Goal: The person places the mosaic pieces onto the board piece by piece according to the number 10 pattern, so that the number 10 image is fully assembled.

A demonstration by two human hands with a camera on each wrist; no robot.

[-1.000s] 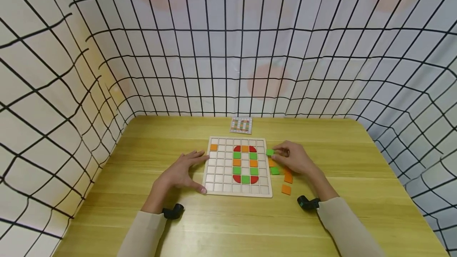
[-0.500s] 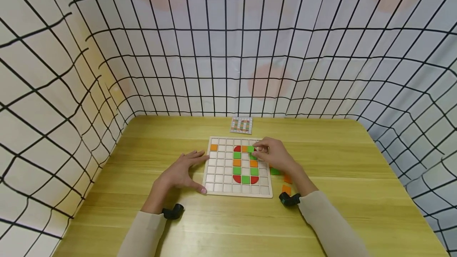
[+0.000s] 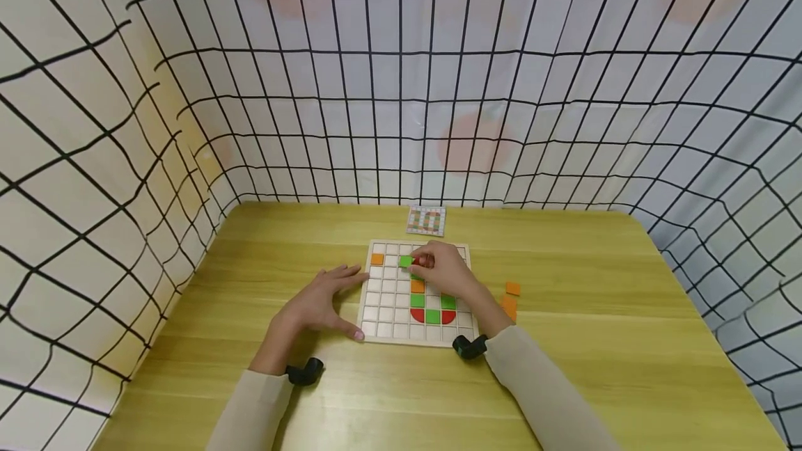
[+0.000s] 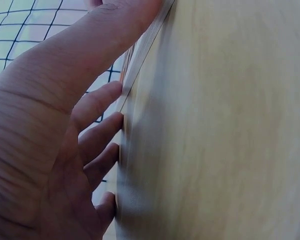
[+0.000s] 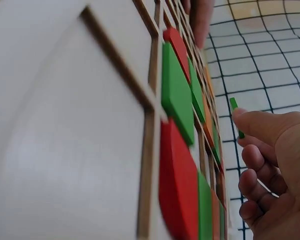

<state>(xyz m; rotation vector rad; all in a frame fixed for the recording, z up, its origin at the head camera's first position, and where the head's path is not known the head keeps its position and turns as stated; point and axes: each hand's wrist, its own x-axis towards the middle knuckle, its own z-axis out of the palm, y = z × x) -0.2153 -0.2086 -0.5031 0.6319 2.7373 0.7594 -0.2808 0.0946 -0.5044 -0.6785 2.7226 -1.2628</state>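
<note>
A pale wooden grid board point(image 3: 385, 305) lies on the table. Between its left edge and lower-left corner rests my left hand point(image 3: 316, 301), fingers spread, the thumb touching the corner; in the left wrist view the fingertips point(image 4: 115, 95) meet the table and board edge. My right hand point(image 3: 441, 270) pinches a green square tile point(image 3: 406, 261) between thumb and fingers, held over the board's upper part. The right wrist view shows that green tile point(image 5: 233, 103) raised off the board. Under the right hand, a ring of red, green and orange tiles is partly hidden.
A single orange tile point(image 3: 377, 259) sits in the board's upper-left area. Behind the board lies a small pattern card point(image 3: 427, 220). Loose orange tiles point(image 3: 509, 307) lie right of the board, partly behind the right forearm. A black-gridded white curtain point(image 3: 351, 124) surrounds the table.
From the loose tiles at the right, my right hand has carried the green tile leftward across the board. My left hand has stayed at the board's left edge.
</note>
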